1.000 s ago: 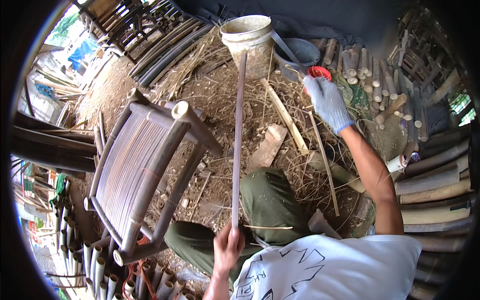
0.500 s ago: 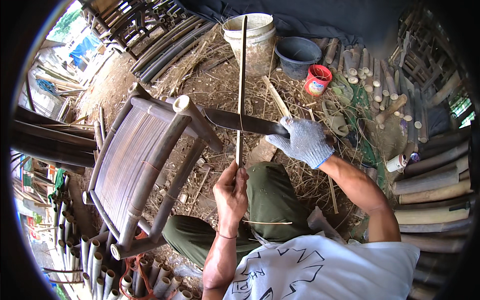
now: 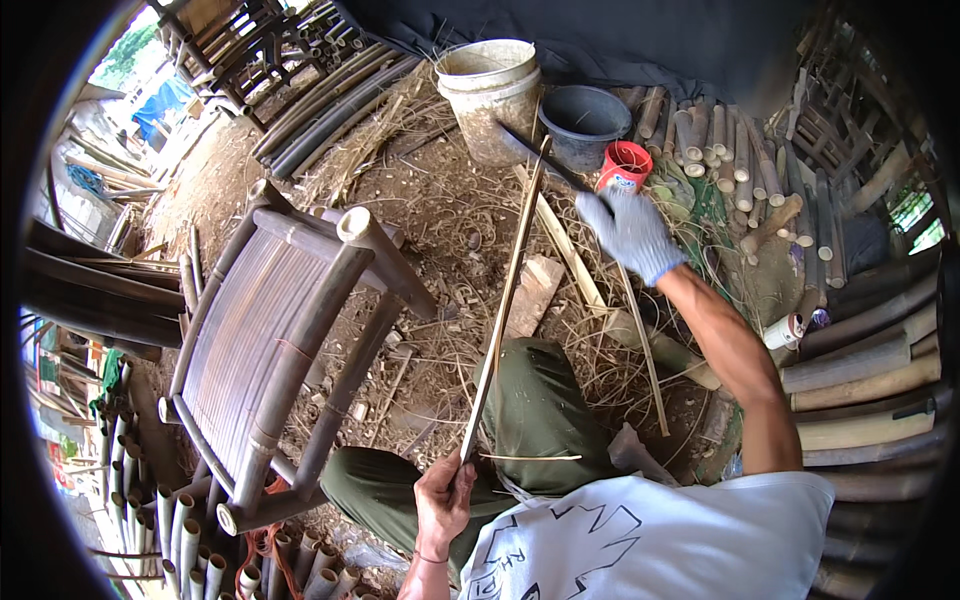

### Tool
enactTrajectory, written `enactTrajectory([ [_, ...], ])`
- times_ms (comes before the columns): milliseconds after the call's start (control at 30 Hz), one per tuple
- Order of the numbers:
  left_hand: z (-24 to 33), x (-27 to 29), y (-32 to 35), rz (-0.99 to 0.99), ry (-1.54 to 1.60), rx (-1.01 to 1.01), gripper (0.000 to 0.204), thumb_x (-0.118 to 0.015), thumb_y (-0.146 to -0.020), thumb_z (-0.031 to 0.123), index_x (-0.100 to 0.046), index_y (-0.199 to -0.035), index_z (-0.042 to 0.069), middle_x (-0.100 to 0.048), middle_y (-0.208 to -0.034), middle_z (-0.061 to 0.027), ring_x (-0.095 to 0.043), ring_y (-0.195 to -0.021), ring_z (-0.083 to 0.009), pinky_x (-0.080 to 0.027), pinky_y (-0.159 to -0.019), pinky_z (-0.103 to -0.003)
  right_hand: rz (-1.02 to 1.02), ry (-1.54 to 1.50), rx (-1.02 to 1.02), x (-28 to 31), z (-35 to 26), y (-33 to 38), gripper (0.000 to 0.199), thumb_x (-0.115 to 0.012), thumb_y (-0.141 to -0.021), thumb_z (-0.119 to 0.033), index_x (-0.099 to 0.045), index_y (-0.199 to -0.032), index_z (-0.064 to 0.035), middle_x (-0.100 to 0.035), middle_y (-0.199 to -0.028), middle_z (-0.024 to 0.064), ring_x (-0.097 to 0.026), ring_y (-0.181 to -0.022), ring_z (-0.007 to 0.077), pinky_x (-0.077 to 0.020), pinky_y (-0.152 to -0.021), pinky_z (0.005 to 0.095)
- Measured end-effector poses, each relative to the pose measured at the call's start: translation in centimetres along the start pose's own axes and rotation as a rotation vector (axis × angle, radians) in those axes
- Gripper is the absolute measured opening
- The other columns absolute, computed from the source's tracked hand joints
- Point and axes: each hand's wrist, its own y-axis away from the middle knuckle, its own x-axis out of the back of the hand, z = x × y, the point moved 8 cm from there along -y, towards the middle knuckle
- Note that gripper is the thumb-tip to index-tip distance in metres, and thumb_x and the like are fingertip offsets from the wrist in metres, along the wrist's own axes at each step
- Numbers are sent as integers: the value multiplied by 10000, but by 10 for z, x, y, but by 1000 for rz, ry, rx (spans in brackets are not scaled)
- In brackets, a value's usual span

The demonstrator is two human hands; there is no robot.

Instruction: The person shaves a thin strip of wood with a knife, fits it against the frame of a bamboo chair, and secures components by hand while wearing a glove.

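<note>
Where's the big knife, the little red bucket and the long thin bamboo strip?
Knife (image 3: 566,173): head view, on its dark blade.
Red bucket (image 3: 611,177): head view, on its outer front wall.
Bamboo strip (image 3: 507,300): head view, about halfway along its length.

White bucket (image 3: 475,112) (stained) beside dark basin (image 3: 597,146)

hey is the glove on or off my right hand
On: a grey glove covers the right hand, ending in a blue cuff.

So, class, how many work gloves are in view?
1: a grey glove on the right hand, which grips a knife. The left hand, holding a bamboo strip, is bare. Clutter might hide others.
</note>
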Motion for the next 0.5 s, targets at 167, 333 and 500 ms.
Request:
enactTrajectory([
  [167, 17, 7, -7, -6, -122, -65, 253, -643, -986, 100, -684, -1188, -45, -580, -734, -56, -520, -656, -109, -427, -609, -249, 129, -101, -137, 19, 63, -33, 685, -499, -939, -711, -656, -800, -59, -639, -613, 149, -679, -585, 295, -503, -551, 440],
  [333, 25, 44, -58, 369, 245, -45, 309, -574, -1054, 234, -651, -1161, -46, -561, -832, 24, -498, -692, -37, -389, -579, -205, 25, -835, -258, -3, 0, -3, 407, -706, -927, -443, -600, -768, -84, -578, -620, 10, -520, -469, 96, -410, -432, 267],
  [500, 90, 21, -183, 475, 583, -385, 120, -687, -966, 82, -623, -1064, 51, -628, -956, -21, -623, -857, -94, -513, -776, -236, -321, -1233, -268, -52, -116, 65, 291, -739, -923, -334, -654, -868, -61, -671, -728, 53, -549, -448, 95, -436, -390, 255],
])
